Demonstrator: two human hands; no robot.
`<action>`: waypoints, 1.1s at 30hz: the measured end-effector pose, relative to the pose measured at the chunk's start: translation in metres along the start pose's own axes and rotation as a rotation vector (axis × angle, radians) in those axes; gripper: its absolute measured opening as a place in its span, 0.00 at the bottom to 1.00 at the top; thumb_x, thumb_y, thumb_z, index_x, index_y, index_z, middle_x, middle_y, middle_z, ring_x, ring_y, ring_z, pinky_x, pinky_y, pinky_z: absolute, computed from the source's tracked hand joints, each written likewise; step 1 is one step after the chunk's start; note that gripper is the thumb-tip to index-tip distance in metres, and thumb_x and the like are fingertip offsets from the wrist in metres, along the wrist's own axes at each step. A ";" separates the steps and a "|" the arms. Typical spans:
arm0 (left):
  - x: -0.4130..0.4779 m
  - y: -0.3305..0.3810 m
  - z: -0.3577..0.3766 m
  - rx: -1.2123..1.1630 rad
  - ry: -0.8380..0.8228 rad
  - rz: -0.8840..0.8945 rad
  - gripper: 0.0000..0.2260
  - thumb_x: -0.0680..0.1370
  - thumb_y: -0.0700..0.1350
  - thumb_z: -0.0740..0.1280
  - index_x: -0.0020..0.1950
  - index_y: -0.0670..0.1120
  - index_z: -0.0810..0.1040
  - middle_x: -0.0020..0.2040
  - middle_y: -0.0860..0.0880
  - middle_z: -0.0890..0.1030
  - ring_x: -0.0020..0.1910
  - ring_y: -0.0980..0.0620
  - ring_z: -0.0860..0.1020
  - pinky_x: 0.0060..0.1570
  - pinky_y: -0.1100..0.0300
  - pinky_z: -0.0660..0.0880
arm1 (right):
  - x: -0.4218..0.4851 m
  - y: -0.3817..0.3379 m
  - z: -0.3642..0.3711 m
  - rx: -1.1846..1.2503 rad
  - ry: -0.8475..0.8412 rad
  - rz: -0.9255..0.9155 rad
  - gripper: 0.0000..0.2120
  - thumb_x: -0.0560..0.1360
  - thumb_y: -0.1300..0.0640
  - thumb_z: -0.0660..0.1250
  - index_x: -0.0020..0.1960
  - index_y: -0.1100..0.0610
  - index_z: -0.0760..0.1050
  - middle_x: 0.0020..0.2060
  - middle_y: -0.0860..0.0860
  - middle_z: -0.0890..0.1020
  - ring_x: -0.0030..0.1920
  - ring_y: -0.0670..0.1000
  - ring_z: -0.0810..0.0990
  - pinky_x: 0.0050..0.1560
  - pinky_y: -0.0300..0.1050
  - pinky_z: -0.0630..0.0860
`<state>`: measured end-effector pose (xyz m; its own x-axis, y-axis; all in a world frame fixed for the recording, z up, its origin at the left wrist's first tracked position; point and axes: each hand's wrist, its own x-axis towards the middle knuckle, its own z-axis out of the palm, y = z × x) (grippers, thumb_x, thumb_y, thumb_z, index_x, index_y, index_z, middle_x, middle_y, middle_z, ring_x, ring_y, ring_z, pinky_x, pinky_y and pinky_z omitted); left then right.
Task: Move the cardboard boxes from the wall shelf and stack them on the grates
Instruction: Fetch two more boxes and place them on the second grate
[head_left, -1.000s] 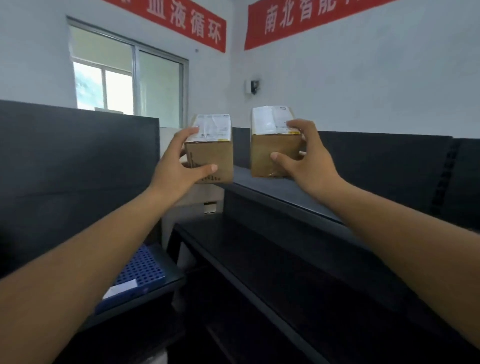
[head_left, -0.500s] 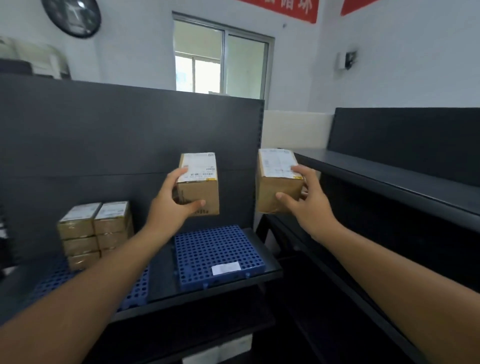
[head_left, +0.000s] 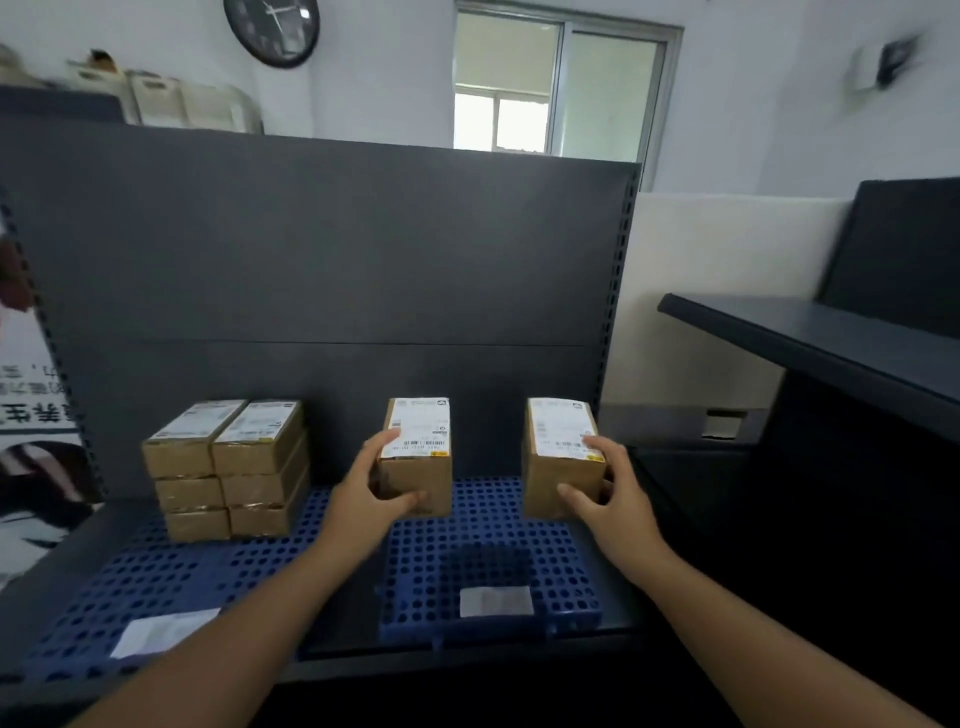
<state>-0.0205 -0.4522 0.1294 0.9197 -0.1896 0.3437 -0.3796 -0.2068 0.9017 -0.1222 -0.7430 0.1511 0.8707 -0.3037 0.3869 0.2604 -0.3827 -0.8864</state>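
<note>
My left hand (head_left: 371, 496) grips a small cardboard box (head_left: 420, 457) with a white label on top. It is held upright just over the back of the right blue grate (head_left: 488, 566). A second labelled cardboard box (head_left: 558, 457) sits in my right hand (head_left: 615, 501), at the grate's back right corner. Whether either box touches the grate I cannot tell. A stack of several cardboard boxes (head_left: 228, 467), two wide and three high, stands on the left blue grate (head_left: 156, 587).
The grates lie on a dark shelf with a tall dark back panel (head_left: 322, 260). A black wall shelf (head_left: 810, 348) juts out at the right. White labels (head_left: 496, 600) sit on the grates' front edges. A window and a clock are on the wall behind.
I have turned left, away from the wall shelf, and both hands have carried their boxes down to the back of the right grate. The stack of boxes has come into full view.
</note>
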 end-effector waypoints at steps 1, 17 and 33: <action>0.009 -0.007 0.008 0.011 0.005 -0.014 0.36 0.69 0.40 0.79 0.66 0.70 0.69 0.60 0.57 0.75 0.55 0.64 0.76 0.45 0.69 0.78 | 0.011 0.014 0.001 -0.006 -0.030 0.004 0.29 0.73 0.60 0.73 0.58 0.30 0.67 0.61 0.41 0.73 0.56 0.40 0.77 0.46 0.40 0.80; 0.067 -0.120 0.077 0.143 -0.015 -0.192 0.37 0.68 0.47 0.80 0.67 0.73 0.66 0.64 0.68 0.71 0.64 0.62 0.71 0.59 0.66 0.72 | 0.097 0.149 0.062 -0.155 -0.245 0.105 0.26 0.75 0.54 0.72 0.68 0.41 0.65 0.70 0.42 0.68 0.69 0.45 0.66 0.69 0.48 0.67; 0.077 -0.122 0.089 0.231 0.031 -0.172 0.38 0.69 0.46 0.79 0.70 0.69 0.63 0.72 0.53 0.70 0.68 0.52 0.70 0.63 0.52 0.74 | 0.109 0.168 0.061 -0.106 -0.228 0.164 0.31 0.72 0.57 0.74 0.64 0.32 0.65 0.66 0.42 0.71 0.66 0.45 0.71 0.64 0.49 0.73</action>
<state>0.0878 -0.5266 0.0225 0.9738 -0.1037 0.2022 -0.2273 -0.4470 0.8652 0.0422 -0.7867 0.0292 0.9719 -0.1699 0.1630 0.0739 -0.4373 -0.8963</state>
